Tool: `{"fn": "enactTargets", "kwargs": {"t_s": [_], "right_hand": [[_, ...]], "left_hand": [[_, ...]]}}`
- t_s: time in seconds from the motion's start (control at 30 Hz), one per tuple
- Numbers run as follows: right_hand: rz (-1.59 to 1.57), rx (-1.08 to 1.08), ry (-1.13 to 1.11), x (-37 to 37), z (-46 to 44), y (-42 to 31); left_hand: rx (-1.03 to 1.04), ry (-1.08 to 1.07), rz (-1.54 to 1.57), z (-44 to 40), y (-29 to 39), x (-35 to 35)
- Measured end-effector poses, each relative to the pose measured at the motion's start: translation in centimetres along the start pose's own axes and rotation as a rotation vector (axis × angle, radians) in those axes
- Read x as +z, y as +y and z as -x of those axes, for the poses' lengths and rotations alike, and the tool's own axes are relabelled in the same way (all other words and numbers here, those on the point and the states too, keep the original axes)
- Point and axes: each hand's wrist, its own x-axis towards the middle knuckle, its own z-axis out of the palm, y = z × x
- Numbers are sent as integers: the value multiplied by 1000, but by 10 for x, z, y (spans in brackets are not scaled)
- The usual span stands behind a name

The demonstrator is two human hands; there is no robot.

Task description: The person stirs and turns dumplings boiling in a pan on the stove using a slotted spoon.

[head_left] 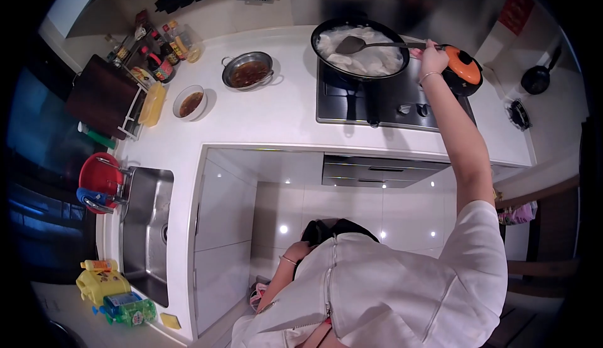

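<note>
- Right hand [434,60], fingers closed, gripped the spatula [350,46] over the stove [370,106]
- Its blade touched white food [374,59] in the wok [358,75], stove's left
- Left hand [300,250] was near dark clothing [323,230], before the stove, fingers unclear

Black spatula [352,45] angled into the dark wok [359,75] of whitish food [367,53].

Right hand [432,58] holding spatula [351,45] in wok [326,65], orange-lidded pot [463,68] beside

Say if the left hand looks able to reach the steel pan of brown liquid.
Probably, if raised: the left hand is low by the body, but nothing on the counter blocks the steel pan.
</note>
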Motion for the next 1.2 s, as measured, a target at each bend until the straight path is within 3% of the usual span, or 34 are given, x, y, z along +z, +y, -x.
{"fn": "enactTargets", "kwargs": {"t_s": [0.5, 0.77, 1.07, 1.2], "right_hand": [[63, -179, -106, 38, 12, -20], [473, -428, -108, 45, 14, -21], [198, -208, -104, 40, 7, 6], [105, -160, -102, 30, 7, 8]], "left_hand": [[-20, 21, 23, -4, -8, 13], [-66, -4, 47, -6, -10, 18], [-7, -39, 23, -22, -30, 35], [-82, -45, 38, -6, -12, 20]]}}
